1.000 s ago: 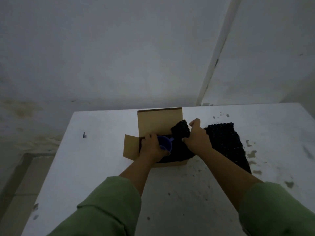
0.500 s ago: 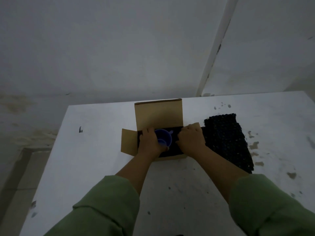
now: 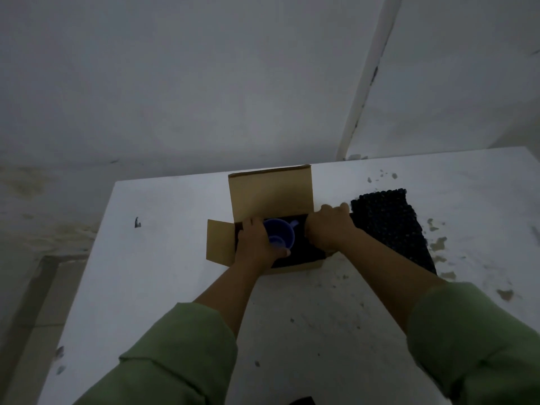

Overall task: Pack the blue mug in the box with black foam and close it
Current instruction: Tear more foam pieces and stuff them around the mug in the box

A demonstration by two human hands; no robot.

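Observation:
An open cardboard box (image 3: 270,194) stands on the white table (image 3: 163,258), its back flap upright and its left flap spread out. The blue mug (image 3: 282,233) lies inside on black foam (image 3: 304,252), its handle pointing to the far right. My left hand (image 3: 257,244) wraps the mug's left side. At the box's right edge my right hand (image 3: 328,226) presses down on the foam, its fingers curled over it. A second sheet of black foam (image 3: 388,226) lies on the table right of the box, partly under my right forearm.
Grey walls rise close behind the table, with a pale vertical strip (image 3: 365,77) at the corner. Stains (image 3: 438,244) mark the tabletop at the right. The table's left edge drops to a tiled floor (image 3: 26,302).
My right hand pushed the raised foam down into the box and now rests flat at its right edge. My left hand stayed on the mug.

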